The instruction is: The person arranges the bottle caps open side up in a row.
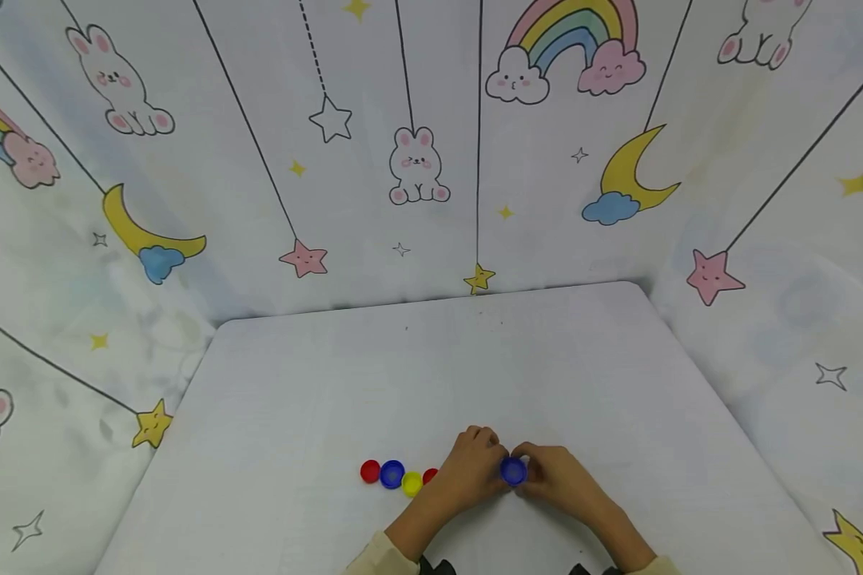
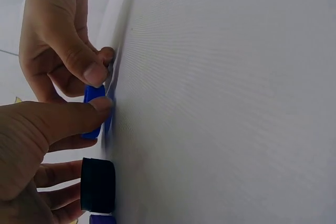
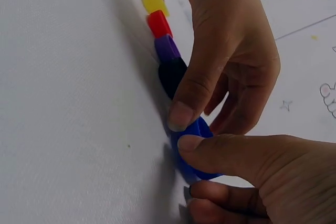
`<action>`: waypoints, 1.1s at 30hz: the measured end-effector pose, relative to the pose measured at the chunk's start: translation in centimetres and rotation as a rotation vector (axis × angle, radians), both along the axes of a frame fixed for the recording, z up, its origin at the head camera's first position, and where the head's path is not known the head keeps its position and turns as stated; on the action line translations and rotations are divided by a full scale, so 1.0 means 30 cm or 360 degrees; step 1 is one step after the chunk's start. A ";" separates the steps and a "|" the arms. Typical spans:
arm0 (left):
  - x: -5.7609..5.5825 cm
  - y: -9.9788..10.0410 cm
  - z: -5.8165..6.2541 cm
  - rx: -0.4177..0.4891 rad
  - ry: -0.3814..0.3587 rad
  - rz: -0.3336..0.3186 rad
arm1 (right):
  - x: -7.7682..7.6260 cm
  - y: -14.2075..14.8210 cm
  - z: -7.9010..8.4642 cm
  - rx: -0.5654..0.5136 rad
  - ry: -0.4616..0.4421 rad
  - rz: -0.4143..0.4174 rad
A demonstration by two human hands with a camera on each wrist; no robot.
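Observation:
Both hands meet at a blue bottle cap, low over the white table. My left hand pinches one side of it between thumb and fingers. From the other side my right hand grips it, its thumb close to the left thumb in the right wrist view. Beside the left hand's fingers, a dark bottle cap stands on the table, followed by a purple cap and a red cap. The left hand hides the dark and purple caps from the head view.
The row runs on leftward with a yellow cap, another blue cap and a red cap at its end. A white table lies under everything, with a patterned cloth rising behind and at both sides.

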State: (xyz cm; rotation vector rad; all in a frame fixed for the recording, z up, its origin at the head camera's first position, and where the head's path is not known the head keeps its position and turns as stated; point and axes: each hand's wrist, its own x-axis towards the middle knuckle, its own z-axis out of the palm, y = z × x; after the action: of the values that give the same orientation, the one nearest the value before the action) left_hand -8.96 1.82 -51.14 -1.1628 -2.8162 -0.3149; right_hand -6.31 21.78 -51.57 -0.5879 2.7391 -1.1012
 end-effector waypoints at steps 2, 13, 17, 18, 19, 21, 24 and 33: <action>-0.001 -0.002 -0.003 -0.0016 -0.0005 0.0005 | -0.002 -0.004 0.001 0.0009 -0.0012 0.0010; -0.003 -0.018 -0.014 0.0013 -0.0068 0.0073 | -0.023 -0.023 0.003 0.0064 -0.0049 0.0028; -0.009 -0.024 -0.013 0.0023 -0.0058 0.0067 | -0.032 -0.029 0.010 0.0053 -0.0046 0.0044; -0.010 -0.025 -0.012 0.0024 -0.0057 0.0068 | -0.034 -0.030 0.011 0.0054 -0.0043 0.0048; -0.011 -0.026 -0.013 0.0024 -0.0059 0.0067 | -0.035 -0.031 0.012 0.0058 -0.0043 0.0047; -0.012 -0.028 -0.012 0.0018 -0.0063 0.0068 | -0.038 -0.034 0.014 0.0061 -0.0047 0.0048; -0.011 -0.030 -0.012 0.0015 -0.0075 0.0070 | -0.040 -0.035 0.013 0.0063 -0.0060 0.0055; -0.018 -0.033 -0.012 0.0033 -0.0144 0.0071 | -0.047 -0.039 0.019 0.0081 -0.0047 0.0074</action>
State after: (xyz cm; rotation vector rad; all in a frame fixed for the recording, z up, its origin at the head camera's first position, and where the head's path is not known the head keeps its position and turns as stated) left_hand -9.51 0.84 -51.50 -1.1076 -2.9042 -0.4021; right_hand -7.72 20.61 -50.99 -0.6199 2.7056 -1.0183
